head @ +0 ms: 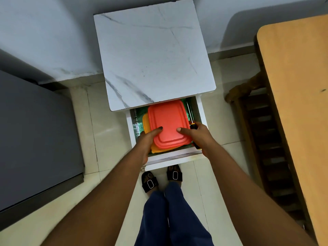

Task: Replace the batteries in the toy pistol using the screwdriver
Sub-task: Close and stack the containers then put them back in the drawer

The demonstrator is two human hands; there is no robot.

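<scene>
A red plastic box lies in the open drawer of a small white marble-top cabinet, on top of an orange box. My left hand grips the red box's left side, thumb on the lid. My right hand grips its right side, thumb on the lid. A screwdriver with a black and orange handle lies along the drawer's right wall, its handle partly hidden behind my right hand. The toy pistol and batteries are not in sight.
A grey cabinet stands to the left. On the right are a wooden table and a dark wooden chair. My feet in black sandals stand on the tiled floor just before the drawer.
</scene>
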